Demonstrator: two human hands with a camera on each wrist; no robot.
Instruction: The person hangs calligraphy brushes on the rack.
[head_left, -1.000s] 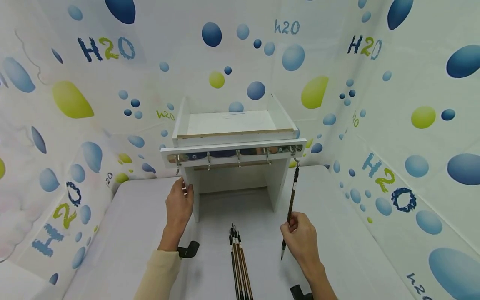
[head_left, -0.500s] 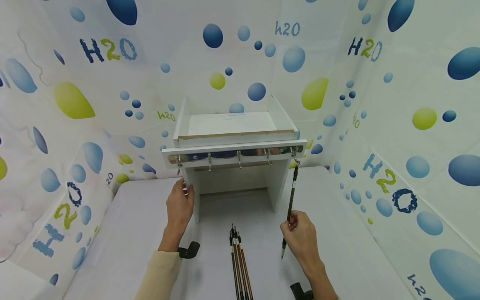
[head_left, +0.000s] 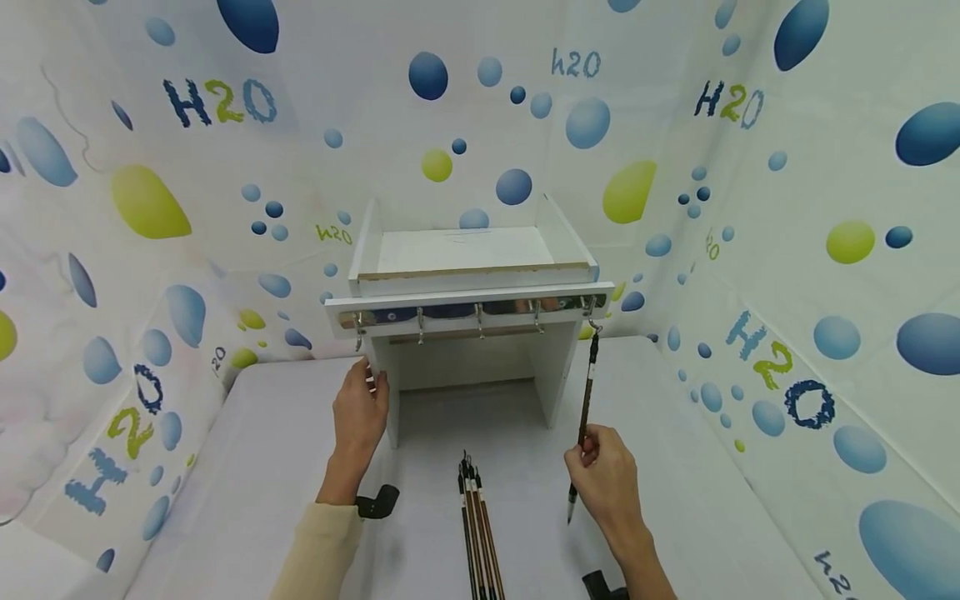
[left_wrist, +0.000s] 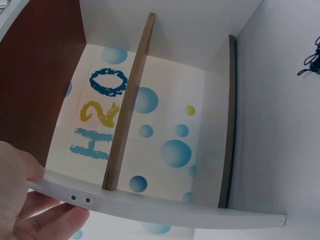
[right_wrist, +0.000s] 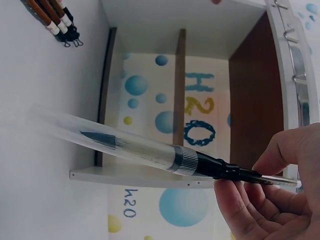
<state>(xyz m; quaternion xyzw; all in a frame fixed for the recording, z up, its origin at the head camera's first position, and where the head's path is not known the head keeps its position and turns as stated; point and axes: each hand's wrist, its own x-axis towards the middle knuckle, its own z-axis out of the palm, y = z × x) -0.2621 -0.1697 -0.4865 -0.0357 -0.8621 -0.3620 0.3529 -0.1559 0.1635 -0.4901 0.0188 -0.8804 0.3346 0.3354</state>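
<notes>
A white shelf stand [head_left: 471,287] with a row of metal hooks [head_left: 478,317] stands at the back of the table. A calligraphy brush [head_left: 584,408] hangs by its loop from the rightmost hook [head_left: 592,320]. My right hand [head_left: 606,477] pinches the brush's lower shaft [right_wrist: 227,170]; its tip sits in a clear cap [right_wrist: 115,141]. My left hand [head_left: 360,412] grips the front edge of the stand's left side panel [left_wrist: 150,209], thumb on one face and fingers on the other.
A bundle of several more brushes [head_left: 476,521] lies on the grey table [head_left: 262,467] between my hands, also seen in the right wrist view [right_wrist: 50,17]. Bubble-patterned walls close in on three sides. Black wrist mounts [head_left: 377,501] show near both forearms.
The view has shifted slightly; my right hand has risen a little along the hanging brush. The left hand keeps its hold on the panel.
</notes>
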